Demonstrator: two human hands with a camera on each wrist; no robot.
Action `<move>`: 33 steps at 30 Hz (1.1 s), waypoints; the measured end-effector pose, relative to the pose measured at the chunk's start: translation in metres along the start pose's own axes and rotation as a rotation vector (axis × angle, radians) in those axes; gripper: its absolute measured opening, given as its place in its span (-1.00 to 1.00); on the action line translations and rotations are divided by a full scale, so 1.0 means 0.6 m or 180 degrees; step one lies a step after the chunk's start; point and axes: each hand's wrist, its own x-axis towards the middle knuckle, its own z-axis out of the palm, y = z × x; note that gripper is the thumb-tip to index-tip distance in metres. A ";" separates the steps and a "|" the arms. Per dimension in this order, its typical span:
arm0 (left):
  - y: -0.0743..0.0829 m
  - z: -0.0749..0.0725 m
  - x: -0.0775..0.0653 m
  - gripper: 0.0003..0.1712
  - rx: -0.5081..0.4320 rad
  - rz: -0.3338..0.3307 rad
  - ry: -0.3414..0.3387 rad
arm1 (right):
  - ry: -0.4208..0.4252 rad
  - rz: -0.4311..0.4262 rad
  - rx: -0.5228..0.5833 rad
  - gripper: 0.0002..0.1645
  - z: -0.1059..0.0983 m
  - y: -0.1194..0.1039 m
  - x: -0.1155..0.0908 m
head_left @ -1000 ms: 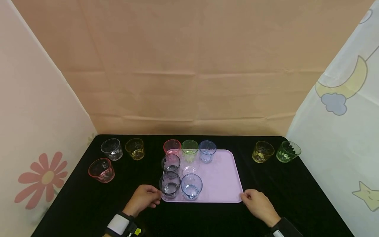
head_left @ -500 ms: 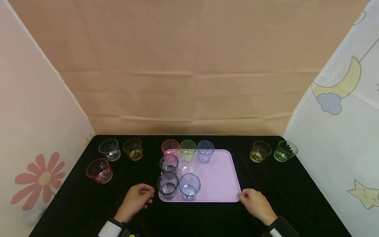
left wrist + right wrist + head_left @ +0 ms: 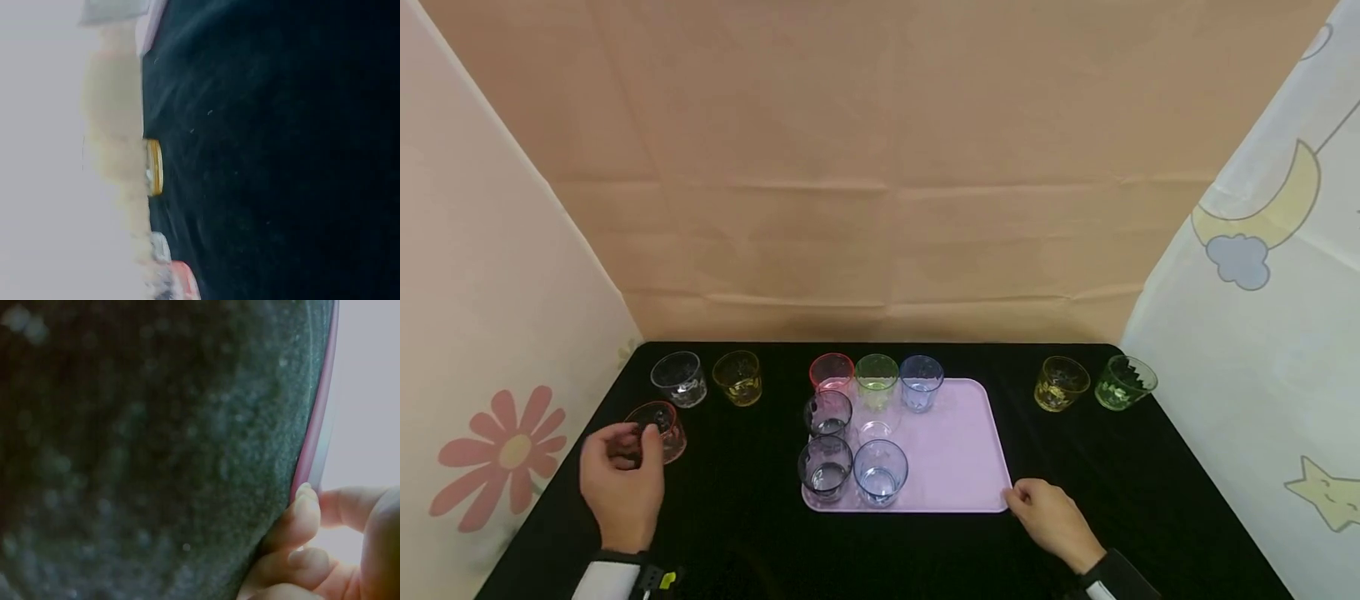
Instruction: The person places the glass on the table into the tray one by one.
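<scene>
My left hand (image 3: 623,492) is at the near side of the red-rimmed glass (image 3: 674,440) on the left, thumb and fingers apart and partly hiding it. Contact cannot be made out. The left wrist view catches the red glass (image 3: 186,282) at its lower edge, but not the hand. On the right, my right hand (image 3: 1051,521) pinches the near right corner of the pink tray (image 3: 958,467); the right wrist view shows thumb and fingertips on the tray rim (image 3: 310,450). The tray bears red, green, blue, dark grey and clear glasses, mainly on its left and back.
A clear glass (image 3: 679,380) and a yellow glass (image 3: 739,380) stand at the back left. Another yellow glass (image 3: 1060,385) and a green glass (image 3: 1123,385) are at the back right. Black cloth (image 3: 850,554) covers the table; patterned sheets hang on both sides.
My left hand has left the tray's near left corner and moved left to the red-rimmed glass. My right hand keeps its grip on the tray, which stays in place.
</scene>
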 end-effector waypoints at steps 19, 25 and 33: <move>-0.092 0.005 0.047 0.50 0.0043 -0.1298 -0.1453 | 0.0053 -0.0079 0.0031 -0.57 -0.003 0.001 -0.001; -0.100 0.009 0.052 0.50 0.0030 -0.1286 -0.1561 | 0.0083 -0.0096 0.0037 -0.55 -0.003 0.000 -0.002; -0.112 0.008 0.049 0.32 0.0061 -0.1194 -0.1605 | 0.0084 -0.0066 0.0055 -0.56 0.000 0.000 -0.004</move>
